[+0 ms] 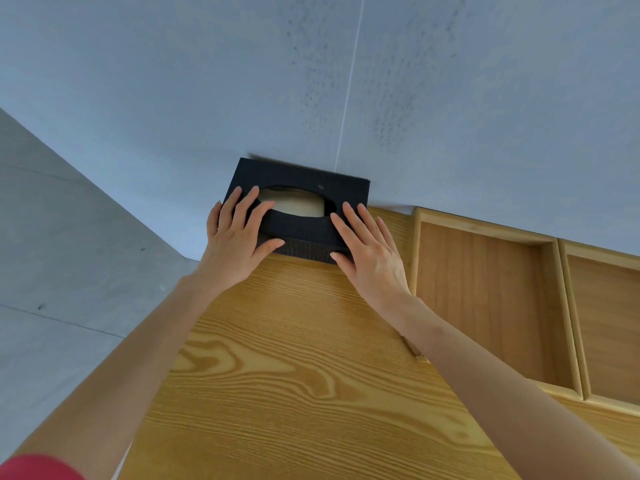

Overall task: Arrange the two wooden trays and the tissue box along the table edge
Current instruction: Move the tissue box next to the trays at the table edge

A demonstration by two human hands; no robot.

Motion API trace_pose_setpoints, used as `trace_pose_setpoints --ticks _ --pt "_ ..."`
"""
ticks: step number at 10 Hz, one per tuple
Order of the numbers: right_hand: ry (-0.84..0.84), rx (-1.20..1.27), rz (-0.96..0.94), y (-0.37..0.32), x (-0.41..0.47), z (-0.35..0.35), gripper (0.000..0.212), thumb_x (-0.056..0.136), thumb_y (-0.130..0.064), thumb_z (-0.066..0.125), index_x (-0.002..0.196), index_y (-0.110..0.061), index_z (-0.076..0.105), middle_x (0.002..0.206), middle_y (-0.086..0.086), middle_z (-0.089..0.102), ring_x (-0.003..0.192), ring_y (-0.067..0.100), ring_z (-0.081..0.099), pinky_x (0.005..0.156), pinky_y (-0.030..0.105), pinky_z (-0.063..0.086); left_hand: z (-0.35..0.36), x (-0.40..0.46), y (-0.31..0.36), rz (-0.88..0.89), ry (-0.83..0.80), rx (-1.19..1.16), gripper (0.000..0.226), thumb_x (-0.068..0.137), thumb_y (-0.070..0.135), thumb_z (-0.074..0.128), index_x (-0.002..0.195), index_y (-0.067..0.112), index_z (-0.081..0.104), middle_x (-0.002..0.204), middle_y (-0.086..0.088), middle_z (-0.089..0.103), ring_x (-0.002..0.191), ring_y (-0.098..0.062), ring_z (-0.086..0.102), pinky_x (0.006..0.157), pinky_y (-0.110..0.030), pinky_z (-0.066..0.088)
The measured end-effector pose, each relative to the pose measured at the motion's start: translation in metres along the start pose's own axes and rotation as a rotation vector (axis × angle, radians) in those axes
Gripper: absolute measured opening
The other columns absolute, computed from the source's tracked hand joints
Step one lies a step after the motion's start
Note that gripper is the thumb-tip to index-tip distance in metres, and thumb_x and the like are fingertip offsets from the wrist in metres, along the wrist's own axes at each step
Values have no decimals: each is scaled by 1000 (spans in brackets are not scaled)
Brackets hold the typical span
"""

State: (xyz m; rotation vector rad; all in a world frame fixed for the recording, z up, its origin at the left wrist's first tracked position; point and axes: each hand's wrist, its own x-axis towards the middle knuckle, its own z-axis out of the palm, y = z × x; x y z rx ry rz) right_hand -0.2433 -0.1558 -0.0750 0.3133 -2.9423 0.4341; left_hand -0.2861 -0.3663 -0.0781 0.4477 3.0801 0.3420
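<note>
A black tissue box (304, 181) with an oval opening showing pale tissue stands at the table's far left corner, against the wall. My left hand (239, 233) lies over its left end, fingers on top and thumb on the front face. My right hand (367, 247) holds its right end the same way. Right of the box, a wooden tray (485, 289) lies along the far edge by the wall. A second wooden tray (606, 323) sits right beside it, cut off by the frame.
The light wood-grain table (294, 375) stretches toward me. A pale blue-grey wall (311, 81) backs the far edge. The grey floor (52, 271) shows past the table's left edge.
</note>
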Motion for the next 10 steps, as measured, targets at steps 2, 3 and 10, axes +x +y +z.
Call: trace_pose_setpoints --ticks 2,3,10 --pt "-212 -3 25 -6 1 -18 62 94 -22 49 147 -17 17 158 5 12 146 22 4 119 39 5 -13 3 13 -43 -131 74 60 92 40 41 143 16 19 157 -10 2 144 -31 -6 115 -51 -2" --pt "-272 -12 38 -10 -2 -25 63 95 -22 47 148 -19 13 159 4 6 146 21 0 119 39 3 -20 5 18 -44 -214 112 59 94 38 38 144 15 14 157 -12 -2 143 -35 -7 115 -53 0" --pt "-447 -41 139 -8 -18 -85 67 94 -31 46 148 -21 8 159 5 6 146 26 -1 118 46 2 -72 10 71 19 -240 64 66 93 40 40 145 16 6 157 -10 3 143 -33 -1 116 -53 5"
